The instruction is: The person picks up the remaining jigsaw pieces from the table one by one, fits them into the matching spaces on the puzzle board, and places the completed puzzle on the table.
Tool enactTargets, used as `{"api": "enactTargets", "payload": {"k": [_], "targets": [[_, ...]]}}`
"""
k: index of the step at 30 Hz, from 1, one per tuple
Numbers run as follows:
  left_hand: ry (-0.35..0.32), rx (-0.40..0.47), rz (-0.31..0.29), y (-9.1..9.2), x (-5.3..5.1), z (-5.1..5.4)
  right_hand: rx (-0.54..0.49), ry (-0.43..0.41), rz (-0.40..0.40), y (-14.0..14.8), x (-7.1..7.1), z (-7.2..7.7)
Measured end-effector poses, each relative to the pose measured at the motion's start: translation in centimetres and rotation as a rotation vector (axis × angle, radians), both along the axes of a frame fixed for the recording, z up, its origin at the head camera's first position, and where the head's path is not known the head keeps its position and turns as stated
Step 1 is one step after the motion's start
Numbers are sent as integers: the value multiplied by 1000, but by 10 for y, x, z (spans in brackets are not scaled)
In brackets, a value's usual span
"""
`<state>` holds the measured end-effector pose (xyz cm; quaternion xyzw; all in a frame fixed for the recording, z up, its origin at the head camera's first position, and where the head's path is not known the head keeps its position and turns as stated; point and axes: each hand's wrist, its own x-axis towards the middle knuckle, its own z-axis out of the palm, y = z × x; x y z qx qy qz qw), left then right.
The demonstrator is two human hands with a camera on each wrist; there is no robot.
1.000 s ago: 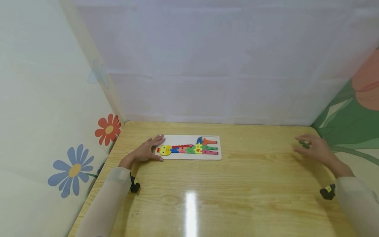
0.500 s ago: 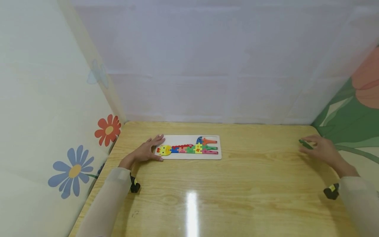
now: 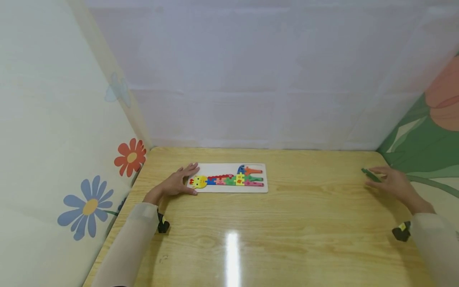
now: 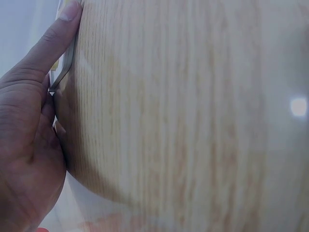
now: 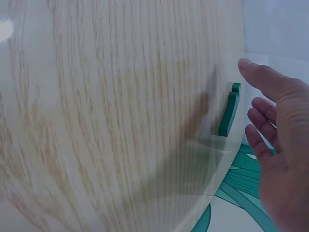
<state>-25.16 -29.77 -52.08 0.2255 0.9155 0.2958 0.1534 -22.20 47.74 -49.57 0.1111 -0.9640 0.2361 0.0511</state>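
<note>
A white giraffe puzzle board lies flat on the table, the giraffe's yellow head to the left and its colourful legs to the right. My left hand holds the board's left end, thumb along the near edge and fingers over the far side. In the left wrist view the thumb lies against the board's edge. On the right, a long green puzzle piece lies on the table. Beside it my right hand has thumb and fingers spread; the right wrist view shows them apart from the piece.
The wooden table meets a pale back wall. Flower-printed sheets stand at the left and right, the right one close to my right hand. A bright reflection lies near the front.
My right hand has moved a little to the right, and more of the green puzzle piece shows in front of its fingers. The left hand and the board keep their place.
</note>
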Motion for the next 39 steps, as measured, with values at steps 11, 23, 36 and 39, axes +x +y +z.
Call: {"api": "enactTargets", "payload": {"k": [11, 23, 36, 39], "targets": [[5, 13, -4, -1, 0, -1, 5, -49, -27, 4, -4, -6], [-7, 7, 11, 1, 2, -1, -25, -40, -25, 1, -3, -11], [2, 13, 7, 1, 1, 0, -23, -43, -26, 2, -2, -15], [6, 11, 8, 1, 1, 0, -25, -36, -26, 0, -3, -15]]}}
